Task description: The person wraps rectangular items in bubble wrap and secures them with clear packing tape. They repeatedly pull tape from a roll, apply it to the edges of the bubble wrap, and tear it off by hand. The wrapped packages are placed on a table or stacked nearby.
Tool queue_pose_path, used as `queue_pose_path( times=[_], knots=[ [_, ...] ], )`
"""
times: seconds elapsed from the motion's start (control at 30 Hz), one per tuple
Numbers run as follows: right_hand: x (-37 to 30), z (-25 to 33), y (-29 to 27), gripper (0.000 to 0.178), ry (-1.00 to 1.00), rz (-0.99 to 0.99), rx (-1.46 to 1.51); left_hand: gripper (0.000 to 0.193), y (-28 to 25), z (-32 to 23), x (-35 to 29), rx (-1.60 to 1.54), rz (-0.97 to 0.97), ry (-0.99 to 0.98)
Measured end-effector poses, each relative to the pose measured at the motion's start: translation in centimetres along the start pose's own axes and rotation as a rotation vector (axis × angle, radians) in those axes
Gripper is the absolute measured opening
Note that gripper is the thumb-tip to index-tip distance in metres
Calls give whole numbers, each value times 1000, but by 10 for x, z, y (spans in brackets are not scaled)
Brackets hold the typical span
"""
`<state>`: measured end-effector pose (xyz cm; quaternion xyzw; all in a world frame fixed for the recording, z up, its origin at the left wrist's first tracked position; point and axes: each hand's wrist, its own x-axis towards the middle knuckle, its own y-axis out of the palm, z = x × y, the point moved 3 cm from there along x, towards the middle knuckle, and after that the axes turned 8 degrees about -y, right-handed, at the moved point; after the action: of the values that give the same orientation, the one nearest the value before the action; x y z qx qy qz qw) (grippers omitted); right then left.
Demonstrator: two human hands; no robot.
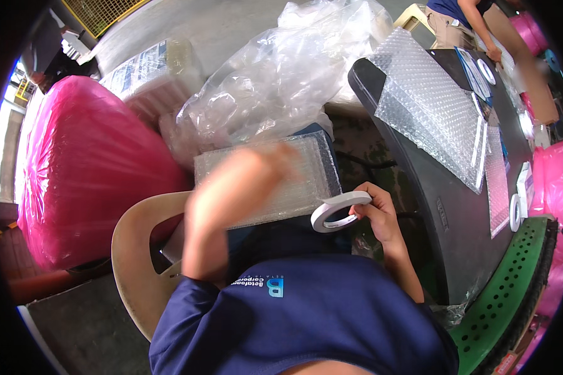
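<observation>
A roll of white tape (343, 200) is gripped at its right side by my right hand (376, 211), fingers and thumb closed on the ring. A flat stack of clear bubble-wrap sheets or bags (309, 178) lies over my lap, just left of the roll. Above the stack, my left hand (256, 167) is smeared by motion, so its fingers cannot be made out. The left forearm covers part of the stack.
At right, a dark table (419, 181) carries bubble-wrap sheets (428, 103) and another tape roll (515, 212). Large clear plastic bags (263, 81) lie ahead. A bulging pink bag (94, 175) stands left, beside a beige chair (134, 250). Another person (456, 19) is at the far right.
</observation>
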<state>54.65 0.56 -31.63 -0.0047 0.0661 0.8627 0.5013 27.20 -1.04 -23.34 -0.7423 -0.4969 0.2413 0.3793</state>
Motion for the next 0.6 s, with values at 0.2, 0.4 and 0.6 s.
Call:
queue_pose_path(
  times=[0.2, 0.4, 0.6],
  knots=[
    [0, 2, -14, 9, -68, -192, -88, 28, -116, -65, -83, 587, -337, 505],
    [-1, 7, -18, 10, -142, -266, -253, 27, -90, -90, -76, 637, -110, 730],
    [-1, 19, -17, 8, -195, -257, -330, 26, -83, -85, -73, 644, -141, 751]
  ],
)
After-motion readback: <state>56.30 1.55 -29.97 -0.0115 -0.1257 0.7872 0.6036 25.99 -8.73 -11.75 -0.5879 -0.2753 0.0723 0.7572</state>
